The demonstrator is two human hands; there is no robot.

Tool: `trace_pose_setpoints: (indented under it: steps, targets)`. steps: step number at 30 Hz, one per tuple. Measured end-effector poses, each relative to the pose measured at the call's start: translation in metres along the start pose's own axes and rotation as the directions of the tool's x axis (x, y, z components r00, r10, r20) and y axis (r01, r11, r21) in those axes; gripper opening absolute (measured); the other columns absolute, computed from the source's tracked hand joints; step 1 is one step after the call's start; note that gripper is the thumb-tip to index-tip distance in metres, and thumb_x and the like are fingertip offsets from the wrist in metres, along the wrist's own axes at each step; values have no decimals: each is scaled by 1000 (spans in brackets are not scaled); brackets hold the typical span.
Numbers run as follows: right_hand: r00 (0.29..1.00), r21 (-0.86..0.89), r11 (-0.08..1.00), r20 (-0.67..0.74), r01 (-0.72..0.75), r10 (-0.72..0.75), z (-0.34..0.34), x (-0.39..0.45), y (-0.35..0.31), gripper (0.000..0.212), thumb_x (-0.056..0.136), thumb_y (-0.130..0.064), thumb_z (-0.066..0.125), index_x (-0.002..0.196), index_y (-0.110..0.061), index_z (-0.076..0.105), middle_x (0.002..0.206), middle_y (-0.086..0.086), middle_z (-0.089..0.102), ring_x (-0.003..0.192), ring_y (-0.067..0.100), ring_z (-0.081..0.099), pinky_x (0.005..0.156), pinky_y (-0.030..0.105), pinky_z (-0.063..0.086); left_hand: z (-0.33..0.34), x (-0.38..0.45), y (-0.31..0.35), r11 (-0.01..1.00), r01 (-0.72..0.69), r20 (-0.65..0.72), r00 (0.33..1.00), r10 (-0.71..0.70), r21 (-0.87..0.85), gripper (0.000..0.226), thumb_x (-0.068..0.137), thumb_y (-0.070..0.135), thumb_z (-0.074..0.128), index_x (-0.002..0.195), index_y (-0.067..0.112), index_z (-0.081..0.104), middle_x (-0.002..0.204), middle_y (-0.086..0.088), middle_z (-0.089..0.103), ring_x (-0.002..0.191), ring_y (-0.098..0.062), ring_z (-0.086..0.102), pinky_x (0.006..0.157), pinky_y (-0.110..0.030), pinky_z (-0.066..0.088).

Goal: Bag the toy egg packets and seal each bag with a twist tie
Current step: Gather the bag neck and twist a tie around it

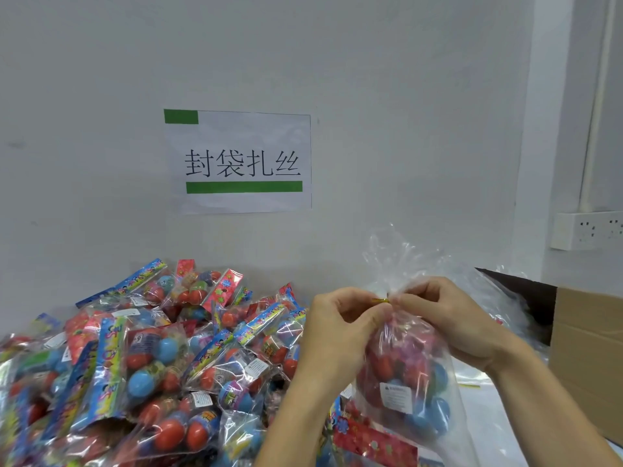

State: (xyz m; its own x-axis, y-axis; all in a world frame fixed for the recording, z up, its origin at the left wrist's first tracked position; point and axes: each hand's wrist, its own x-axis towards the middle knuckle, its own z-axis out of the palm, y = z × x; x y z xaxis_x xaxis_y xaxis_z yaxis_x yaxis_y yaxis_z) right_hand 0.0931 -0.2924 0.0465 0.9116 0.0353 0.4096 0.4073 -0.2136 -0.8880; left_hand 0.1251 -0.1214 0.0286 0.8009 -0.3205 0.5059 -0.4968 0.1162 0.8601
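Observation:
A clear plastic bag (409, 375) with a packet of red and blue toy eggs inside hangs upright between my hands. Its neck is gathered, and a thin gold twist tie (381, 301) sticks out sideways at the neck. My left hand (340, 328) pinches the tie's end with thumb and fingers. My right hand (448, 318) grips the bunched neck from the right. The loose bag top (391, 254) fans out above the neck.
A big heap of toy egg packets (141, 358) covers the table on the left, against the white wall. An open cardboard box (586, 348) stands at the right with clear bags (499, 298) spilling beside it. A paper sign (239, 163) and a wall socket (586, 230) hang behind.

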Motion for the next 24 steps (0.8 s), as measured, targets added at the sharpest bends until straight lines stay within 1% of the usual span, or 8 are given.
trace_pose_setpoints:
  steps: [5,8,11,13,16,19,22,24]
  targets:
    - [1000,-84,996,16,10,-8,1,1,0,22,79,-30,72,84,-10,80,81,16,75,77,20,69,73,30,52,-2,1,1,979,-84,-24,996,90,183,12,87,26,75,84,14,74,77,4,73,77,-9,68,72,-22,55]
    - [1000,-112,993,-4,23,-23,1,2,-1,20,85,-25,70,83,-8,80,83,25,71,75,24,65,72,38,47,-4,0,0,943,-135,19,991,136,304,2,90,19,72,91,20,72,83,13,70,86,3,63,71,-8,45]
    - [999,-96,995,-31,23,-26,2,2,-2,20,84,-24,70,84,-5,79,84,23,73,75,24,66,74,38,49,-6,-1,1,912,-170,49,985,163,374,11,92,15,68,96,25,69,94,14,67,96,7,58,76,-2,41]
    - [999,-94,995,-29,27,-30,2,3,-3,21,84,-23,70,85,-5,79,87,25,72,78,26,68,76,37,51,-5,-1,2,880,-187,52,982,183,438,10,94,18,65,98,27,67,100,12,65,100,2,57,80,-6,42]
    - [999,-96,995,-23,38,-40,2,3,-2,24,82,-27,71,86,-5,79,88,24,73,80,25,69,75,34,53,-3,-1,2,833,-224,40,971,236,505,10,96,20,62,96,30,63,97,17,60,101,0,53,83,-9,40]
    - [999,-88,995,-14,37,-38,1,4,-2,24,80,-30,71,85,-8,80,84,16,75,77,22,72,69,26,55,-2,-1,1,808,-252,48,962,269,532,8,96,24,63,94,32,61,94,20,58,99,1,52,83,-9,40]
    - [999,-67,997,-7,32,-32,1,4,-1,21,80,-29,72,82,-10,80,77,8,75,71,16,70,63,20,52,-3,0,-1,774,-282,45,949,312,568,5,95,26,64,95,30,63,91,19,59,97,-2,52,83,-17,43]
    - [1000,-62,998,2,30,-30,1,4,0,20,80,-29,72,81,-11,80,75,6,74,70,14,69,63,20,51,-3,0,0,744,-311,49,935,352,592,11,94,25,65,99,33,60,92,17,60,95,-7,53,81,-21,44]
